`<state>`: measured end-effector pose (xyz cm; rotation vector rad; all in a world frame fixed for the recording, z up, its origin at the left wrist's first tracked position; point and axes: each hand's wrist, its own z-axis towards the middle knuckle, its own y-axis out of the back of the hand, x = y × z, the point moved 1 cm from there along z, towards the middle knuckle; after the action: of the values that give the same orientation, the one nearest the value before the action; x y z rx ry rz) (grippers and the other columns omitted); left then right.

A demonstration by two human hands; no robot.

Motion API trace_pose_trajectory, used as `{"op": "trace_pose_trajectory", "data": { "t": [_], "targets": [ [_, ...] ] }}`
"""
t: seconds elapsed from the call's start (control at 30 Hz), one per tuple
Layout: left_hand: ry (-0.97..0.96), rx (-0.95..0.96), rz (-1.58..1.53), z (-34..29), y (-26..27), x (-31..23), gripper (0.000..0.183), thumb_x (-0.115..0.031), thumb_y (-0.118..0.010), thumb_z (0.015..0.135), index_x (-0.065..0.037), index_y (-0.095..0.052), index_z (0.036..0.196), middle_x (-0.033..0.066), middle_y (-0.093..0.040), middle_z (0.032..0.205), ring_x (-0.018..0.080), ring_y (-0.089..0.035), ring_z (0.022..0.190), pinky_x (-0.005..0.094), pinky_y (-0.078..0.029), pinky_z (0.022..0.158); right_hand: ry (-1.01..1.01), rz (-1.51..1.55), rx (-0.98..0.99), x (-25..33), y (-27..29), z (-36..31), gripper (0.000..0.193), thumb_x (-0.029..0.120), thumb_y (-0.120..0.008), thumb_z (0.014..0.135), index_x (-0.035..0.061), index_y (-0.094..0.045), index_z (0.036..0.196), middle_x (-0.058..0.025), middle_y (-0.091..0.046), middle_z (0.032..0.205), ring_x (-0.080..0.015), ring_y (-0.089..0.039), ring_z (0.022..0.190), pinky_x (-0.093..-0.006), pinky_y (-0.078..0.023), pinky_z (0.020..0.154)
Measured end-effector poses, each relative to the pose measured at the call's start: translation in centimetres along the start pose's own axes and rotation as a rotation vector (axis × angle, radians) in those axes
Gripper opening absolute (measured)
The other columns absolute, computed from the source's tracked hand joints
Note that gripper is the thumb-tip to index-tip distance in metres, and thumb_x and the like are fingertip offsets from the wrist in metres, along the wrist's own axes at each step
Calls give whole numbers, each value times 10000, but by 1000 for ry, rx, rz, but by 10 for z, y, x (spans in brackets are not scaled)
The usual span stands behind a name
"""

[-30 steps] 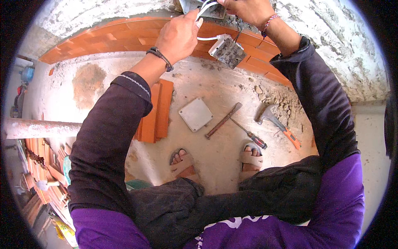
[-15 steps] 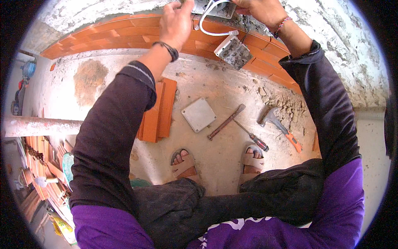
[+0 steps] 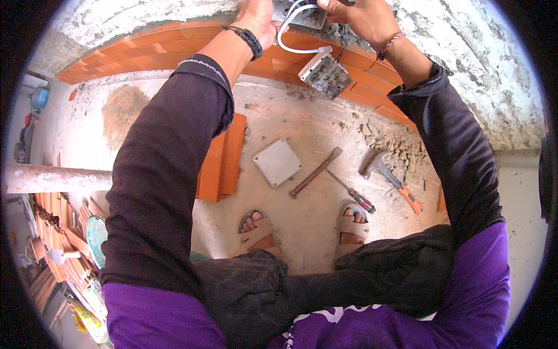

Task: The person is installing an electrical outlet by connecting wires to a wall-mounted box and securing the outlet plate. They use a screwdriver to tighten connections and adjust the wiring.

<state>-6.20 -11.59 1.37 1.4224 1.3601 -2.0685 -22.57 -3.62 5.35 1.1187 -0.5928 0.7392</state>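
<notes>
A grey electrical box (image 3: 312, 22) is set in the wall at the top edge, just above the orange tile row. My left hand (image 3: 258, 20) is at its left side; one fingertip shows beside the white cable (image 3: 281, 36), and the other fingers are hidden or cut off. At the box's right side, my right hand (image 3: 372, 22) has its thumb against curled fingers; what they pinch cannot be made out. The cable loops down from the box to a second, mortar-smeared grey box (image 3: 326, 77), which hangs tilted against the tiles.
On the floor before my feet lie a square grey cover (image 3: 278, 162), a rusty chisel (image 3: 315, 173), a screwdriver (image 3: 359, 198) and an orange-handled hammer (image 3: 390, 179). Orange tiles (image 3: 224, 166) are stacked under my left forearm. Mortar crumbs (image 3: 401, 152) lie along the wall. A pipe (image 3: 58, 177) crosses at left.
My left hand has shifted right and turned, coming closer to the cable loop. My right hand has moved slightly, its thumb now plainly showing. The hanging box has barely moved.
</notes>
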Motion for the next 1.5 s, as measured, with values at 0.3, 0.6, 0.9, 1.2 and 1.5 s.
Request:
{"op": "trace_pose_trajectory", "data": {
  "t": [0.3, 0.6, 0.9, 1.2, 1.5],
  "targets": [
    [158, -192, 125, 5, 5, -1, 442, -600, -510, 889, -227, -650, 1080, -16, -691, 948, 168, -624, 847, 367, -429, 683, -124, 1, -98, -39, -9, -22, 265, 121, -585, 935, 39, -583, 1187, -81, -629, 866, -182, -624, 801, -340, -518, 726],
    [39, -174, 201, -14, -7, 0, 427, -518, -456, 983, -156, -624, 1137, -4, -691, 913, 153, -632, 746, 327, -453, 564, 341, -426, -308, -37, -8, -12, 74, 69, -634, 807, 34, -635, 873, -168, -597, 794, -380, -593, 789, -465, -478, 712],
    [-379, -358, 1089, -43, 15, 36, 479, -448, -477, 1024, -46, -683, 863, 36, -649, 701, 117, -605, 641, 314, -460, 592, 442, -386, -348, -45, -5, -11, 60, 61, -647, 790, 50, -643, 849, -165, -597, 790, -382, -599, 797, -459, -483, 720],
    [-713, -305, 1587, -59, 1, 27, 279, -350, -593, 939, -100, -641, 827, 182, -627, 681, 414, -621, 664, 496, -473, 561, 504, -409, -291, -37, 0, -15, 64, 95, -674, 802, 46, -640, 826, -151, -601, 803, -378, -607, 801, -445, -489, 693],
    [-710, -259, 1395, -56, 7, 36, 254, -292, -555, 985, -61, -658, 961, 149, -659, 713, 359, -652, 658, 426, -505, 614, 554, -467, -217, -38, 0, -11, 62, 108, -614, 871, 52, -590, 875, -156, -576, 864, -387, -598, 816, -454, -487, 698]
  ]
}}
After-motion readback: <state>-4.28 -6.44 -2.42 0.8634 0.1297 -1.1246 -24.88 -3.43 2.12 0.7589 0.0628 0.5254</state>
